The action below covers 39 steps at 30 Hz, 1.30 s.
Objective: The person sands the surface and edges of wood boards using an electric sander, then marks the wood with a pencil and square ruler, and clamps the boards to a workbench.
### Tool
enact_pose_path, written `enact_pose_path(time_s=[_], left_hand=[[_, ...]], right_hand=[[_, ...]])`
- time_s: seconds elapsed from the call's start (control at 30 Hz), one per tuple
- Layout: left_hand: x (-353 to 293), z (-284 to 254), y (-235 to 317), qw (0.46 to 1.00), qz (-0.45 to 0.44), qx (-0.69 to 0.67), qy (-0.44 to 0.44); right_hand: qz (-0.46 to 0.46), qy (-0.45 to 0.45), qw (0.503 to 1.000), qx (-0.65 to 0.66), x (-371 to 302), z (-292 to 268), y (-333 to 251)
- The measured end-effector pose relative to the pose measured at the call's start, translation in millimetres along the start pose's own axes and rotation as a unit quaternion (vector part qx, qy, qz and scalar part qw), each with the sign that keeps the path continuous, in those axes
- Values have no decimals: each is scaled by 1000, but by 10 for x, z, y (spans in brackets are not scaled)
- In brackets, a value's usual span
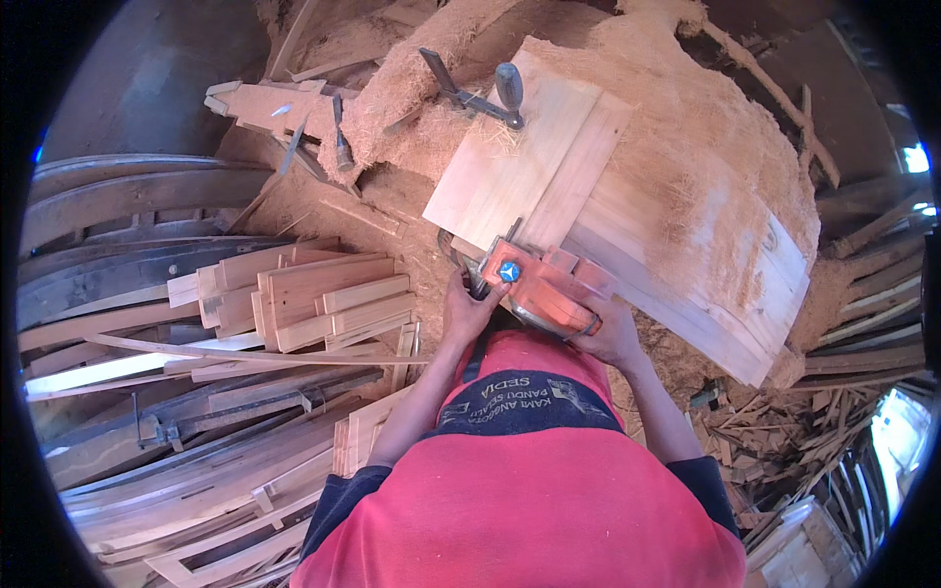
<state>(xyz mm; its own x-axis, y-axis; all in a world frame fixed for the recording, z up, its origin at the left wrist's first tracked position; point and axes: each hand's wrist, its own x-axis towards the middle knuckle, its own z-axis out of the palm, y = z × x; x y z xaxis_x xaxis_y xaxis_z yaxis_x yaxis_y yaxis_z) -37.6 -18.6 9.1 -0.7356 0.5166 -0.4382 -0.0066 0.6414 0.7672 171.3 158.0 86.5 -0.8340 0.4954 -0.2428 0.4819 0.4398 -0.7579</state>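
An orange electric planer (552, 292) with a blue knob sits at the near edge of a pale wooden panel (515, 176). My left hand (467, 309) is closed on the planer's dark left end, the thumb close to the knob. Around its right end, near the rear grip, my right hand (608, 333) is wrapped; some fingers are hidden by the tool. Whether the planer's base touches the panel cannot be made out. Beyond it on the panel lies a dark metal tool, like a clamp, with a rounded handle (509, 88).
Wood shavings (676, 118) cover the panel's far part and the bench. A handled tool (343, 147) lies at the far left. Stacked cut boards (328, 294) and long curved-looking planks (196, 470) fill the left. Offcuts (774, 431) are heaped at the right.
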Motion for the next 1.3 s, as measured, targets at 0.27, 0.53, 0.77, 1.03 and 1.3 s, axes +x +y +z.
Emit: enact_pose_path(time_s=[0.27, 0.53, 0.77, 1.03, 1.3], left_hand=[[435, -482, -241, 999, -10, 6, 30], [1246, -1364, -596, 998, 11, -5, 67], [1206, -1363, -526, 999, -9, -33, 30], [30, -44, 166, 997, 3, 60, -45], [397, -375, -246, 999, 8, 40, 7]], right_hand=[[-25, 4, 999, -21, 514, 345, -331], [-68, -10, 997, 15, 1399, 799, -865], [-40, -31, 999, 6, 1388, 765, -901], [-24, 33, 999, 10, 13, 21, 17], [-14, 13, 1000, -21, 367, 276, -199]])
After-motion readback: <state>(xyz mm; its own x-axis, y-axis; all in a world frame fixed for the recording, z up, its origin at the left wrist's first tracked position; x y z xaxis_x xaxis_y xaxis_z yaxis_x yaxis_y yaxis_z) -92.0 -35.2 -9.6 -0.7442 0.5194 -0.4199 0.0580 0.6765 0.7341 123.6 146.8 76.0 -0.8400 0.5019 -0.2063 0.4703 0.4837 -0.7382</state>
